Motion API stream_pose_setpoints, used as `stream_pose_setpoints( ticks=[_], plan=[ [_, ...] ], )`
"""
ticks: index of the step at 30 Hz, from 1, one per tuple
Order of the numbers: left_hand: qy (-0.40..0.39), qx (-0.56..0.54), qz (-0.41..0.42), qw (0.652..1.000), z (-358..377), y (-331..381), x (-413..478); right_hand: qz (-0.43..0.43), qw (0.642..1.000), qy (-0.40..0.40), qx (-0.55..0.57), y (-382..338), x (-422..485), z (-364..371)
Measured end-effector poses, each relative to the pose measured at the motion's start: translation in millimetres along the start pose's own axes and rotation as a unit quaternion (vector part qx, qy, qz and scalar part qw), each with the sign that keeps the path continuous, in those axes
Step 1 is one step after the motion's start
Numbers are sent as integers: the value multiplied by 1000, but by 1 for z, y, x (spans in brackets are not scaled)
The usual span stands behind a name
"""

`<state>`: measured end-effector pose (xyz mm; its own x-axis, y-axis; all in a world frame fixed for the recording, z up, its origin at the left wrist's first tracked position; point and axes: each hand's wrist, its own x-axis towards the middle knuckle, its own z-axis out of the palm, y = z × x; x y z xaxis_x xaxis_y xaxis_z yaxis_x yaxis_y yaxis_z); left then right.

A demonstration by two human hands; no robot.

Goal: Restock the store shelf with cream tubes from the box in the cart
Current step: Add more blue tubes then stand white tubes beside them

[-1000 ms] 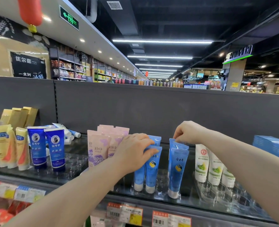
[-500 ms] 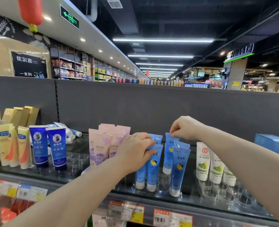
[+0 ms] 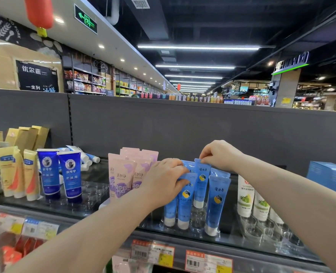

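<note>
Head view: my right hand (image 3: 220, 154) pinches a blue cream tube (image 3: 201, 182) by its crimp, evidently to seat it upright, while my left hand (image 3: 163, 178) grips the neighbouring tubes (image 3: 185, 203) steady.

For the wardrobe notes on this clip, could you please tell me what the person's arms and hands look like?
The left forearm and right forearm are bare as far as the frame shows, with no sleeves in view. The left hand and right hand wear no gloves, and no ring, watch or bracelet is visible.
</note>
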<state>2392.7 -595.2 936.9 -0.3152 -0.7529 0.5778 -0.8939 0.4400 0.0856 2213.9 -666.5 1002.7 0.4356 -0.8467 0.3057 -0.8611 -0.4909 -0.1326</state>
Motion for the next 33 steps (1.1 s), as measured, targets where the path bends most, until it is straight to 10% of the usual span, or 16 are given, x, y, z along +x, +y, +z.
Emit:
stream_pose_setpoints(
  ticks=[33],
  plan=[
    [37, -29, 19, 999, 4, 0, 1, 62, 993, -80, 61, 23, -21, -24]
  ],
)
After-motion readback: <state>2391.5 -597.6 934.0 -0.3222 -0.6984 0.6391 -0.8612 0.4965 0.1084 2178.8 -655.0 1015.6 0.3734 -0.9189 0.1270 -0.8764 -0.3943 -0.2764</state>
